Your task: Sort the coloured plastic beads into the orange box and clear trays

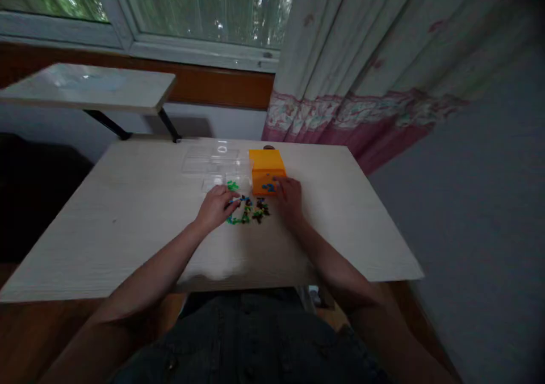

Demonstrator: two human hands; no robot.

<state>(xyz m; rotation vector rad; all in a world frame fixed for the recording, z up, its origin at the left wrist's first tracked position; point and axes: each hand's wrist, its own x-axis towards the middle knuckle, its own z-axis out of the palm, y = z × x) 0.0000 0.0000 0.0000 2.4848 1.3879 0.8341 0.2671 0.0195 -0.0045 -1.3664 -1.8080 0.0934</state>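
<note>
A heap of small green, blue and dark pieces [249,209] lies in the middle of a pale wooden table [128,225]. My left hand [216,205] rests at the heap's left edge, fingers curled down onto the pieces. My right hand [289,197] lies at the heap's right side, fingertips against the front of an orange box [264,167] where a few blue pieces [268,187] sit. Whether either hand grips a piece is hidden by the fingers.
A clear plastic tray with compartments [215,165] lies behind the heap, left of the orange box. A second small table [89,88] stands at the back left under the window. A curtain [374,66] hangs at the right. My lap is below the table's front edge.
</note>
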